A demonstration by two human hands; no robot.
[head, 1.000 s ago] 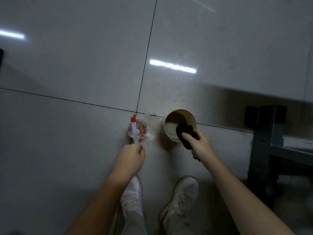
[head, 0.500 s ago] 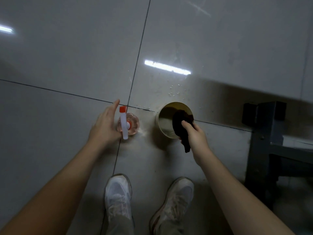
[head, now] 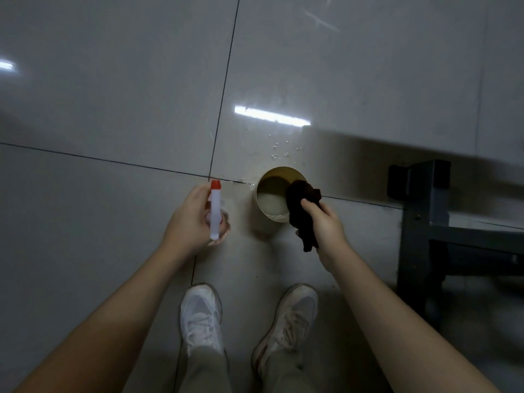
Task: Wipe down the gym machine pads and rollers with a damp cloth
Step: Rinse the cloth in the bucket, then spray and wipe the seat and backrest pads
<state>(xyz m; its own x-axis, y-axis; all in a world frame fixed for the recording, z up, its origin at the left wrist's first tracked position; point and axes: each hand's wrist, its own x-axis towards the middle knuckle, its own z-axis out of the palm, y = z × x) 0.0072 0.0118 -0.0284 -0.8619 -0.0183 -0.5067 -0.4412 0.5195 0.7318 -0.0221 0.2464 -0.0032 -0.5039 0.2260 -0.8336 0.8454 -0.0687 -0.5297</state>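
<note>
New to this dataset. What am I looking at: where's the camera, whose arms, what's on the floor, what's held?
No robot here: one camera worn on a person's head, looking down, so the arms and white shoes are the wearer's. The left hand grips a spray bottle; the right hand holds a dark cloth over the edge of a round tub standing on the tiled floor. Drops lie beyond the tub. The dark metal frame at right is likely the gym machine.
</note>
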